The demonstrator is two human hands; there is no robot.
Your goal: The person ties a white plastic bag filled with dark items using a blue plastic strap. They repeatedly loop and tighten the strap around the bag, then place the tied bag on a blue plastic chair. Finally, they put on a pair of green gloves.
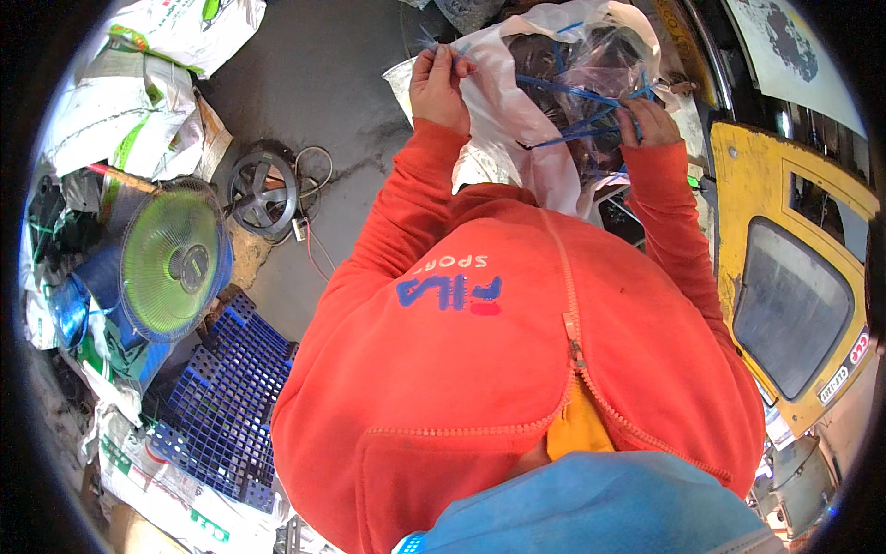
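Observation:
A large white woven sack (494, 69) stands open in front of me, with crumpled clear plastic film (604, 65) over dark contents inside. Thin blue plastic twine (577, 91) stretches in several loose strands across its mouth. At the sack's left edge, my left hand (443, 92) is closed in a pinch, and frayed blue ends show at its fingertips. On the opposite side, my right hand (653, 122) is closed around the strands of twine, beside the rim. What the dark contents are, I cannot tell.
To the left are a green-bladed fan (171, 258), a blue plastic pallet (226, 388), and filled white sacks (152, 111). A black handwheel (263, 192) with cables lies on the grey floor (295, 92). At the right stands a yellow machine panel (757, 185) with a window.

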